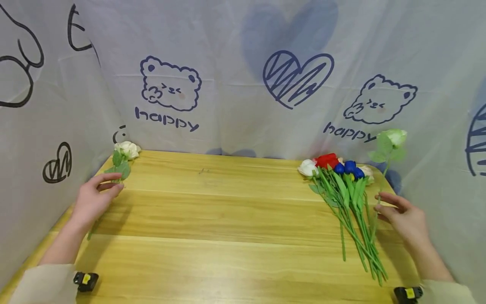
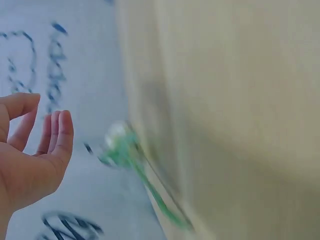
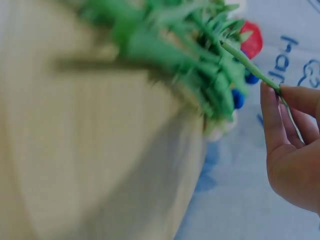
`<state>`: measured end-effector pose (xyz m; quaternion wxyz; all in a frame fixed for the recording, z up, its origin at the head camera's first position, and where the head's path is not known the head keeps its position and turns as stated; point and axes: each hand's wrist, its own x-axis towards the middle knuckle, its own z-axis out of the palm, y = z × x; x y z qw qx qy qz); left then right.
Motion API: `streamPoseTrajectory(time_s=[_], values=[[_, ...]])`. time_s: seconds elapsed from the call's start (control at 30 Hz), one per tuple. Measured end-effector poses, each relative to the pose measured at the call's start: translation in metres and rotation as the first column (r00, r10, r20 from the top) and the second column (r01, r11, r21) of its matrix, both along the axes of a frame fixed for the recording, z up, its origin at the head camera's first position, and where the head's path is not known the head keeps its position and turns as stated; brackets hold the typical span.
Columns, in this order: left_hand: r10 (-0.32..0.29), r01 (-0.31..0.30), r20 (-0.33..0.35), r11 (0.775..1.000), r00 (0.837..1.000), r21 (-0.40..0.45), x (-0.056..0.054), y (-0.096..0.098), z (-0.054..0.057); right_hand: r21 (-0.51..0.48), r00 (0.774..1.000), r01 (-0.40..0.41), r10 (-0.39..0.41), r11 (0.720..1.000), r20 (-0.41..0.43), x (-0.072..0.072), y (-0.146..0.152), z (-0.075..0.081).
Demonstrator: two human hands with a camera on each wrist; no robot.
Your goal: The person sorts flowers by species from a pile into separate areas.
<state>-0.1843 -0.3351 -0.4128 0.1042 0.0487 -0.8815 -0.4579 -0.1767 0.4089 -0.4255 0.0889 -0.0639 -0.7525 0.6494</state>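
Note:
My right hand (image 1: 406,217) pinches the green stem of a pale greenish-white rose (image 1: 394,138) between thumb and fingertips. That rose is held upright beside a bunch of artificial flowers (image 1: 347,198) on the table's right. In the right wrist view, the pinched stem (image 3: 250,66) crosses in front of the bunch. On the left, my left hand (image 1: 95,196) hovers by a white rose (image 1: 128,150) lying near the table's left edge. The left wrist view shows its thumb and fingers apart, with nothing between them; the rose there (image 2: 119,131) is blurred.
The bunch holds a red flower (image 1: 326,160), blue buds (image 1: 349,166) and a white rose (image 1: 308,168), stems towards me. Printed cloth (image 1: 228,118) hangs behind and at both sides of the wooden table (image 1: 212,202). Each wrist wears a small black device (image 1: 86,281).

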Motion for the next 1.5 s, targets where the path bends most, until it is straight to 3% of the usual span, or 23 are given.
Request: streamPoseTrajectory(time_s=[0.13,0.27,0.43,0.63,0.73,0.87,1.0,1.13,1.5], values=[[-0.037,0.046,-0.093,0.995,0.995,0.094,-0.002,0.037,0.010,-0.072,0.998,0.020,-0.024,0.997,-0.050,-0.004,-0.028,0.009],[-0.096,0.125,-0.147,0.972,0.984,0.201,-0.009,0.080,0.016,-0.111,0.995,0.019,-0.030,0.994,-0.098,-0.009,-0.060,0.015],[-0.163,0.217,-0.186,0.919,0.969,0.328,-0.021,0.134,0.019,-0.117,0.991,0.027,-0.042,0.993,-0.128,-0.017,-0.101,0.020],[-0.264,0.326,-0.207,0.865,0.942,0.381,-0.032,0.193,0.016,-0.132,0.989,0.014,-0.033,0.991,-0.147,-0.022,-0.143,0.025],[-0.307,0.378,-0.231,0.828,0.923,0.414,-0.035,0.219,0.011,-0.156,0.987,-0.002,-0.023,0.988,-0.159,-0.025,-0.163,0.026],[-0.346,0.427,-0.256,0.796,0.903,0.429,-0.035,0.249,0.006,-0.148,0.982,-0.016,-0.012,0.989,-0.188,-0.028,-0.187,0.023],[-0.385,0.461,-0.256,0.776,0.887,0.431,-0.031,0.271,0.002,-0.173,0.980,-0.041,0.006,0.984,-0.199,-0.029,-0.207,0.022],[-0.432,0.482,-0.215,0.764,0.876,0.428,-0.028,0.284,-0.005,-0.245,0.980,-0.074,0.026,0.967,-0.195,-0.032,-0.225,0.019],[-0.527,0.545,-0.164,0.739,0.834,0.395,-0.025,0.294,-0.014,-0.365,0.977,-0.137,0.064,0.921,-0.204,-0.040,-0.257,0.014]])
